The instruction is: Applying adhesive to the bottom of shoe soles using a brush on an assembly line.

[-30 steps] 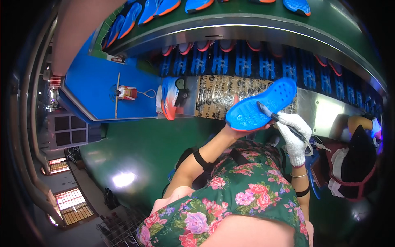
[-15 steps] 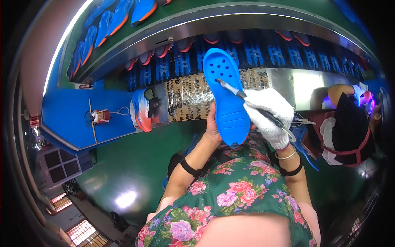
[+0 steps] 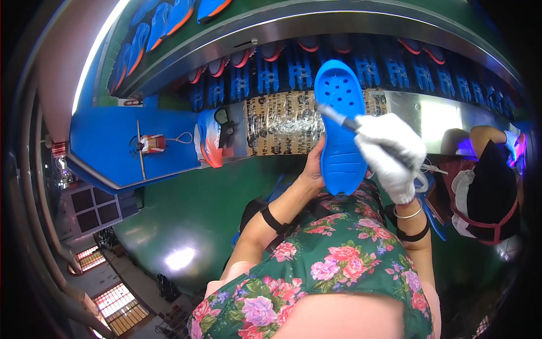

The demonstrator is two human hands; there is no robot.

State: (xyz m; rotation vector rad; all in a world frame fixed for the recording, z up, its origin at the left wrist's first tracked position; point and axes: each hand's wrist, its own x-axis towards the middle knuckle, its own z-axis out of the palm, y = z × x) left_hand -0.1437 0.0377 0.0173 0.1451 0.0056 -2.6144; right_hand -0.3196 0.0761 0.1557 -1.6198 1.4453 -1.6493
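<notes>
A blue shoe sole (image 3: 343, 144), with a cluster of small holes in its upper part and grooves lower down, is held up in front of me. My bare left hand (image 3: 315, 166) grips it from the left side; most of the fingers are hidden beneath. My right hand (image 3: 390, 147), in a white glove, is closed around a slim brush (image 3: 339, 117). The brush's tip is at the sole's left edge, just below the holes; whether it touches is hard to tell. A white, orange and blue shoe piece (image 3: 210, 140) lies on the ledge to the left.
Brown printed tape covers part of the metal ledge (image 3: 282, 124). On a blue side table (image 3: 101, 130) stands a small red-and-white container (image 3: 152, 143) with a stick across it. Blue-and-orange soles (image 3: 160, 25) lie on the green belt above. A co-worker (image 3: 486, 186) sits at right.
The sole and both hands sit further right in the picture, as does the whole scene. The brush tip has shifted from the holes to the sole's left edge.
</notes>
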